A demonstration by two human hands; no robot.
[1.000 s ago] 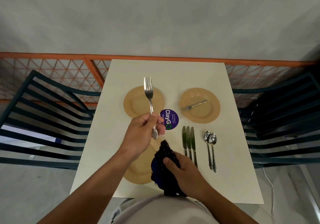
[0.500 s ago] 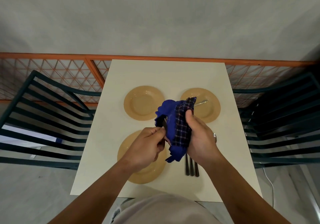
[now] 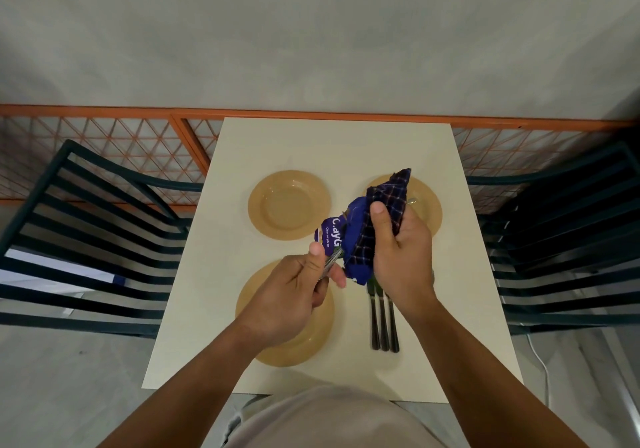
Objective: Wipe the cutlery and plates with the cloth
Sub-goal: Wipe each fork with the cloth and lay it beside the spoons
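Head view | silver metal fork (image 3: 331, 259) handle pinched by left hand (image 3: 294, 295) | tines wrapped in blue checked cloth (image 3: 372, 229), gripped by right hand (image 3: 401, 250), up-right along fork's axis

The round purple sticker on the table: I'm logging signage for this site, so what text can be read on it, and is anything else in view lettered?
"ClayG": large white letters on the purple sticker; the "Cl" is blurred and the end is hidden behind the cloth.
"Clean as you go": small line beneath, blurred, so uncertain.
No other lettering is visible in this view.
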